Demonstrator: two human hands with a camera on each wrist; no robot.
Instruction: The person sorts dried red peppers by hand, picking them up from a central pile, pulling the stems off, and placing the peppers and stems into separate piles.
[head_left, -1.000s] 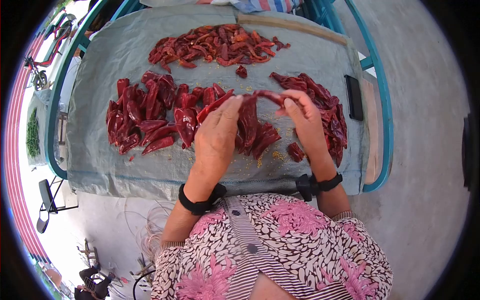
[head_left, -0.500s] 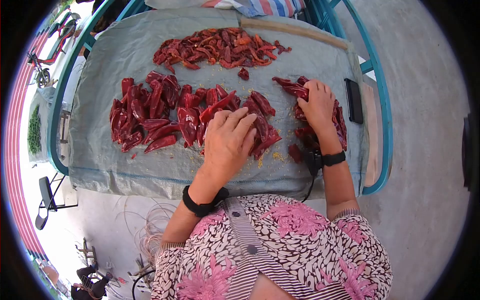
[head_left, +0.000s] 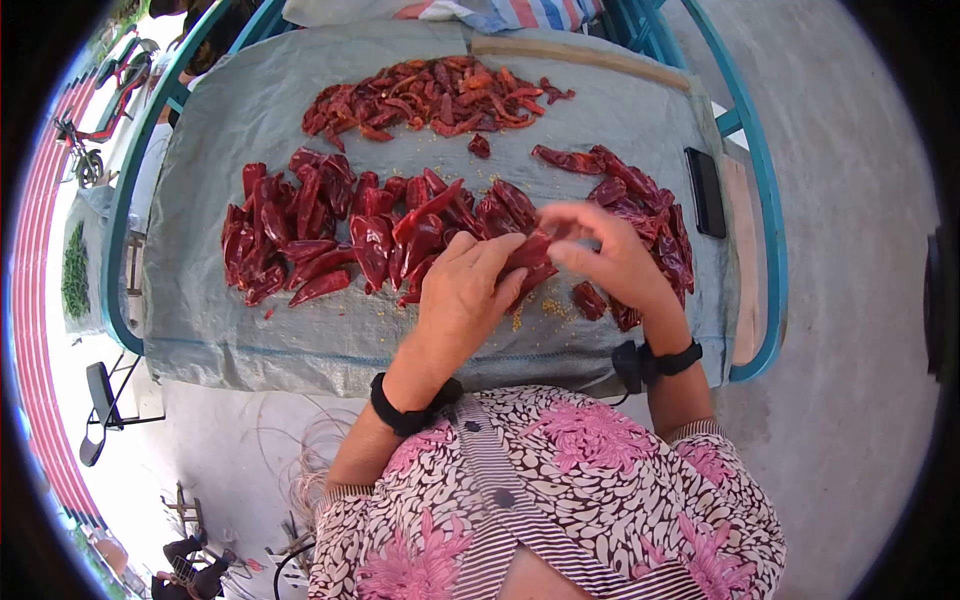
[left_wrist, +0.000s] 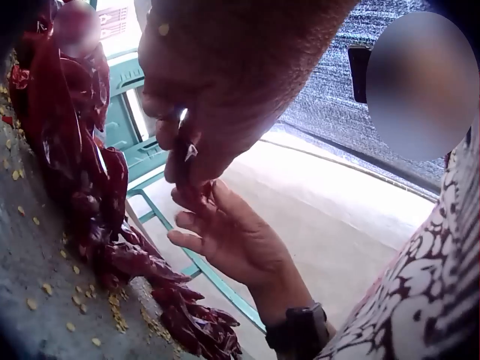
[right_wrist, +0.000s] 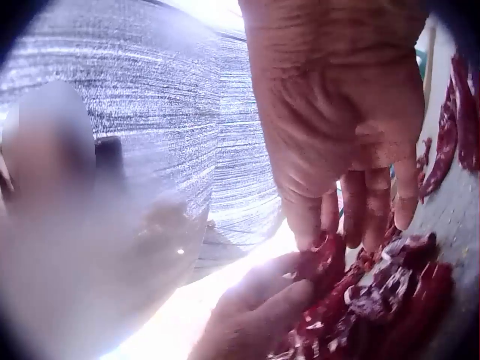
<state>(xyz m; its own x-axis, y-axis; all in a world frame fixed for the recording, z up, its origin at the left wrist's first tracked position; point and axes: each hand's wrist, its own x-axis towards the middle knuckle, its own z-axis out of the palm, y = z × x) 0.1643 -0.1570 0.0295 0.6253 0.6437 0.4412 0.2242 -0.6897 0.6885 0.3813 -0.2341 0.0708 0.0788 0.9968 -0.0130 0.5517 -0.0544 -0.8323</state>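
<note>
My left hand (head_left: 468, 290) is over the middle row of peppers and holds a dried red pepper (head_left: 530, 256) by its near end. At the pepper's other end is my right hand (head_left: 605, 258), slightly blurred, with thumb and forefinger pinching it. The right wrist view shows that pinch on the wrinkled pepper (right_wrist: 327, 262), the other fingers hanging loose. Below and left of the hands lie larger glossy peppers (head_left: 372, 245). A separate heap of dark peppers (head_left: 650, 215) lies beyond my right hand. In the left wrist view the left fingers are partly hidden behind the hand.
Smaller, more orange peppers (head_left: 430, 95) form a heap at the back of the grey woven sheet (head_left: 240, 345). Yellow seeds (head_left: 553, 308) are scattered near the hands. A black phone (head_left: 705, 193) lies at the right edge, inside the teal metal frame (head_left: 768, 260).
Both hands held a pepper up over the middle; then my right hand went to the right-hand heap. Now it is back beside my left hand at a pepper.
</note>
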